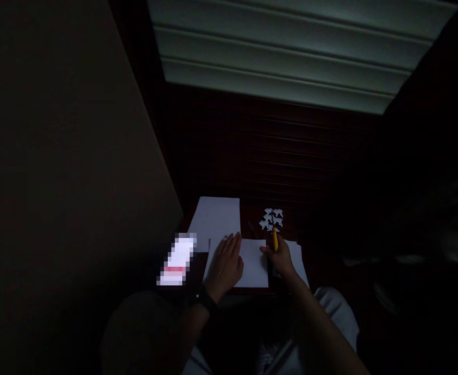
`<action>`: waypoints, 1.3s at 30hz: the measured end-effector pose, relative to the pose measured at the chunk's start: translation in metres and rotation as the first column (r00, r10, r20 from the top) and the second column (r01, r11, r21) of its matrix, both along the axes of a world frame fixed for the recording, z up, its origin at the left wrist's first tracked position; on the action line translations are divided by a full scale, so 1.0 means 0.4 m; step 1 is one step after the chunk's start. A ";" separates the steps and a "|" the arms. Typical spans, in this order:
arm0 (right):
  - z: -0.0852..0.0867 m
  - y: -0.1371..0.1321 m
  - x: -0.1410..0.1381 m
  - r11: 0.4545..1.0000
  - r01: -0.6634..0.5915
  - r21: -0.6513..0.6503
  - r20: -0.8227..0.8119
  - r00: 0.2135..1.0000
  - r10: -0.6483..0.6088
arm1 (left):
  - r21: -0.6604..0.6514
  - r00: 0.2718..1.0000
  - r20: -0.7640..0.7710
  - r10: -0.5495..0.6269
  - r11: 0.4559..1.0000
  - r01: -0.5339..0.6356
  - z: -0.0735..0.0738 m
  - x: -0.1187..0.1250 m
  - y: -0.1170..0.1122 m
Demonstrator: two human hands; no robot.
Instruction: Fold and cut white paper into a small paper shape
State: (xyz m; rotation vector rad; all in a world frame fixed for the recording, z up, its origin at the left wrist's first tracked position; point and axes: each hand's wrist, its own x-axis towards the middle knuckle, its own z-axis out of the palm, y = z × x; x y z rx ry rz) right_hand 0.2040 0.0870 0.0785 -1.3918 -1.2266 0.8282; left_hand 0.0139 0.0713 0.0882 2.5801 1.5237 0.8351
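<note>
My left hand (225, 262) lies flat with fingers stretched out on a white sheet of paper (254, 263) on a dark tabletop. A dark watch sits on its wrist. My right hand (279, 256) is closed round a yellow pencil (275, 239), whose tip points away from me at the sheet's right edge. Just beyond the pencil lies a small pile of white cut-out paper shapes (273, 219). A second white sheet (217, 217) lies farther back to the left, and another sheet (299, 263) shows under my right hand.
The scene is very dim. A bright, blurred rectangular object (177, 259) sits at the table's left edge. A plain wall (64, 156) stands on the left. Pale horizontal window blinds (287, 47) hang above dark slats behind the table.
</note>
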 end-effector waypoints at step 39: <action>0.001 -0.126 0.142 0.919 -0.312 -0.243 0.859 0.371 0.353 | 0.053 0.993 0.033 0.110 0.992 -0.112 0.011 0.001 0.097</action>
